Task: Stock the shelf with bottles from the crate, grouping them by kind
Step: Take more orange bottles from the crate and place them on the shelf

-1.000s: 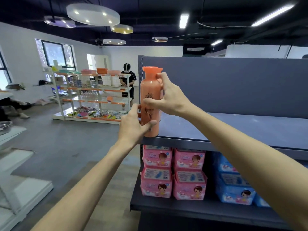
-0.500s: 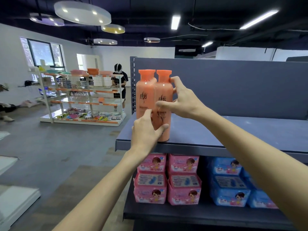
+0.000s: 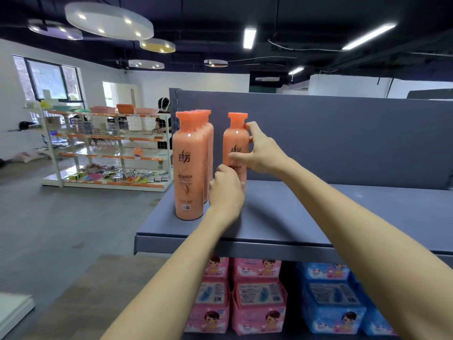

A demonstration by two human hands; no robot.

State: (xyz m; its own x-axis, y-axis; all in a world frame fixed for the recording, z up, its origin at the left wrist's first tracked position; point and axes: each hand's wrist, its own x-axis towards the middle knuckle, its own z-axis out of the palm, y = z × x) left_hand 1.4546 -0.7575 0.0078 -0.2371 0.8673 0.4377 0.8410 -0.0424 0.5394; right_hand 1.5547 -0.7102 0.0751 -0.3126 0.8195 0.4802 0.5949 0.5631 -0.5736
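One orange shampoo bottle [image 3: 235,146], upright on grey shelf [image 3: 318,217]: right hand [image 3: 263,153] grips its neck and label, left hand [image 3: 226,190] clasps its base; matching bottle row [image 3: 190,165] just left

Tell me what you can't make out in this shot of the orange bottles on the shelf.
Head view only:
- Row of orange bottles: the front one hides those behind, so their count is unclear.
- Held bottle: the left hand covers its base and the right hand part of its label.
- Crate: out of frame.
- Blue packs: cut off by the lower right edge.
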